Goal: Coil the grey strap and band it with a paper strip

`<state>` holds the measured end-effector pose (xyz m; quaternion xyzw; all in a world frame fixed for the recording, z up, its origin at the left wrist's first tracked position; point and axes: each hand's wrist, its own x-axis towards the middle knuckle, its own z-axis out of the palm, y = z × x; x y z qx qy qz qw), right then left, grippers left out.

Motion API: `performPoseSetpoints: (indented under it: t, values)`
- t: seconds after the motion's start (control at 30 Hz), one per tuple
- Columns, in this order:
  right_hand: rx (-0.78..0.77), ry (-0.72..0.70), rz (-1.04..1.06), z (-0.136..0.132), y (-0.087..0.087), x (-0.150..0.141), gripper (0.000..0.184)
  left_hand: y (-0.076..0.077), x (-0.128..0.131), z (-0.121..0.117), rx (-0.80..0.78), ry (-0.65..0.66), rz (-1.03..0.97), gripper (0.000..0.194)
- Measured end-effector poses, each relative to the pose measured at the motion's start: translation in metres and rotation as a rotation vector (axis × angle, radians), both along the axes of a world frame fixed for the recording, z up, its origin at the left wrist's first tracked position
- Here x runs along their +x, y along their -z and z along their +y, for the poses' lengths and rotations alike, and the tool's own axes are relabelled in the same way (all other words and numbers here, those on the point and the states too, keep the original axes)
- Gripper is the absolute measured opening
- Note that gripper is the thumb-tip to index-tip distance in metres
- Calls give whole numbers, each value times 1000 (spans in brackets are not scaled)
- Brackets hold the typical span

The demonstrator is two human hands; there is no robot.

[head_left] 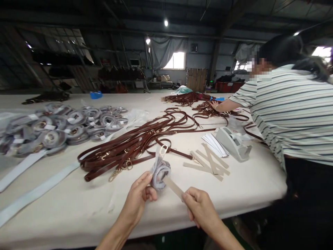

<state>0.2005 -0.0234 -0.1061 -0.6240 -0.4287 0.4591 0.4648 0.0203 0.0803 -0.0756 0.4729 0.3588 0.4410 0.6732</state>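
My left hand [142, 189] grips a coiled strap [160, 175] wrapped in greyish see-through film, with a gold clasp [163, 150] sticking up from its top. Between the thumb and fingers of my right hand [199, 206] is a beige strip [174, 189], its far end touching the coil's middle. Just beyond my hands lies a heap of brown leather straps [125, 146] with gold buckles and clasps. To the right, several more beige strips [208, 165] lie crossed over one another, close to a stack of white paper strips [214, 145].
Many wrapped coils [75, 133] cover the table's left side. A grey tape dispenser [234, 144] stands at the right. Beyond it a person in a striped shirt [296, 111] reaches a hand [215, 105] onto more brown straps. White bands [39, 191] lie at the front left.
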Motion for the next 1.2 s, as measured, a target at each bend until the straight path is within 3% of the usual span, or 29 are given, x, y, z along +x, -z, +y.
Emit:
performPoseSetpoints:
  t: [0.27, 0.43, 0.57, 0.73, 0.97, 1.2]
  values:
    - [145, 13, 210, 24, -11, -14, 40, 5, 16, -18, 151, 166, 88, 41]
    - [195, 48, 403, 25, -4, -13, 45, 7, 26, -27, 75, 237, 90, 71]
    - [186, 24, 349, 17, 0, -6, 49, 5, 32, -26, 78, 361, 119, 52]
    - [74, -126, 305, -1, 5, 10, 49, 1, 29, -21, 134, 332, 116, 44]
    - [76, -10, 268, -3, 4, 9, 52, 8, 35, -25, 93, 458, 152, 46]
    - [22, -41, 254, -9, 5, 10, 52, 10, 28, -23, 92, 420, 161, 46]
